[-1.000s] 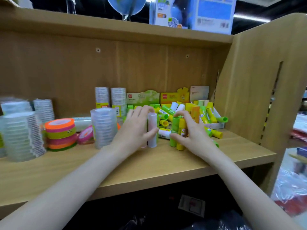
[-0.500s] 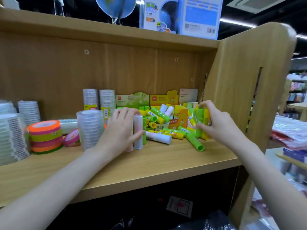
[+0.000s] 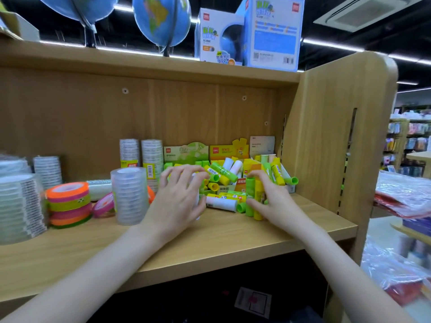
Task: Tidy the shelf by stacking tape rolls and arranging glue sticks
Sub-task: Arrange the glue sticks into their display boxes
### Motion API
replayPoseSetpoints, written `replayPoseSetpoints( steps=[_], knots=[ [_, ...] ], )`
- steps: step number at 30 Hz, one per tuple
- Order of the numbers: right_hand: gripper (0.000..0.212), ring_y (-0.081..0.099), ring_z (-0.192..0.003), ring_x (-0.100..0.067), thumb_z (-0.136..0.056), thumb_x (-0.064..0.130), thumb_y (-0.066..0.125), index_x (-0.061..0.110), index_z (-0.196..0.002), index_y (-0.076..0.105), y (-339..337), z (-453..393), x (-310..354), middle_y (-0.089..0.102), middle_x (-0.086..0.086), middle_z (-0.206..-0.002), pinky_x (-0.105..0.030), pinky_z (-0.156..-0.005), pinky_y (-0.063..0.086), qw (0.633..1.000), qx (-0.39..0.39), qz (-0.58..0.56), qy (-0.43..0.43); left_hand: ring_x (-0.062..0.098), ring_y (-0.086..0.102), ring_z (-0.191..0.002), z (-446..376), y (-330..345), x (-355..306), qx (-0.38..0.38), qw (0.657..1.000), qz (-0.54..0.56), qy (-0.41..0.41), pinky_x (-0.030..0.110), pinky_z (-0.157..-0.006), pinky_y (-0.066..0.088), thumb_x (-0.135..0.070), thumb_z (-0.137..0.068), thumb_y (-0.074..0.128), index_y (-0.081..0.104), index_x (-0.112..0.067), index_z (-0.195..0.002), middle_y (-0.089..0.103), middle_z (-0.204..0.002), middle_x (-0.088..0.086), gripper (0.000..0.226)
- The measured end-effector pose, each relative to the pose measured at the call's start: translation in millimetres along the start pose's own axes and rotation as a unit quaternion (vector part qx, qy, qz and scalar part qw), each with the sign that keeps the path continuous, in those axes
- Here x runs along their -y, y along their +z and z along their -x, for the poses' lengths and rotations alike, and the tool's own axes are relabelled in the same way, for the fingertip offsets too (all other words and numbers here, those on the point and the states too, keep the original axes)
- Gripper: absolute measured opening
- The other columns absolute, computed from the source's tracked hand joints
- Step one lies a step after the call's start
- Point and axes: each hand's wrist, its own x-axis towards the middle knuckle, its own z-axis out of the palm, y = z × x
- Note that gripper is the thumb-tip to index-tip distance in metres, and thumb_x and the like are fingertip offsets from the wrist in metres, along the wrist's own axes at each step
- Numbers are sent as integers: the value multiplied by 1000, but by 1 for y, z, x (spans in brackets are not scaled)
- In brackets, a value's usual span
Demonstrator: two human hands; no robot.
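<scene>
Display boxes [image 3: 233,150] at centre frame, against the back panel, hold a jumbled heap of green, yellow and white glue sticks [image 3: 224,176]; more lie spilled on the shelf [image 3: 210,238] in front. Left hand [image 3: 177,201] curls round upright white sticks, largely hidden. Right hand [image 3: 268,199] grips standing green and yellow sticks [image 3: 253,201]. Clear tape stack [image 3: 129,194] and coloured tape rolls [image 3: 68,205] stand at left of frame. Bare board runs along the front edge. Box fronts bear a red "deli" mark; other writing unreadable.
</scene>
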Motion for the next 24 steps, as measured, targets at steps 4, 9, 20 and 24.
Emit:
replayPoseSetpoints(
  steps=[4, 9, 20, 24],
  knots=[
    [51, 44, -78, -14, -87, 25, 63, 29, -128, 32, 11, -6, 1, 48, 3, -74, -24, -75, 29, 999, 2, -49, 6, 22, 45, -106, 4, 3, 0, 7, 1000, -1, 14, 38, -94, 29, -28, -78, 42, 47, -19, -109, 60, -112, 5, 33],
    [71, 41, -112, -16, -81, 29, 70, 32, -136, 25, 14, -4, 2, 48, 5, -106, -24, -80, 34, 998, 10, -60, 21, 23, 45, -106, 2, 1, -7, 5, 999, 18, 49, 36, -93, 31, -20, -77, 43, 49, -15, -110, 60, -113, 8, 34],
    [55, 62, -82, -14, -72, 22, 78, 35, -111, 42, -5, 4, -19, 63, 4, -91, -26, -79, 52, 992, 55, -114, -2, 19, 38, -117, -35, 20, -52, 25, 981, 191, 22, 28, -101, 27, -31, -87, 43, 41, -16, -125, 50, -129, 10, 41],
    [38, 63, -82, -12, -76, 16, 75, 29, -106, 55, -25, 6, -32, 66, 3, -93, -22, -76, 53, 989, 55, -140, 3, 19, 40, -110, -50, 37, -60, 44, 982, 178, 48, 29, -95, 30, -37, -89, 42, 55, -13, -114, 55, -120, 11, 37]
  ],
)
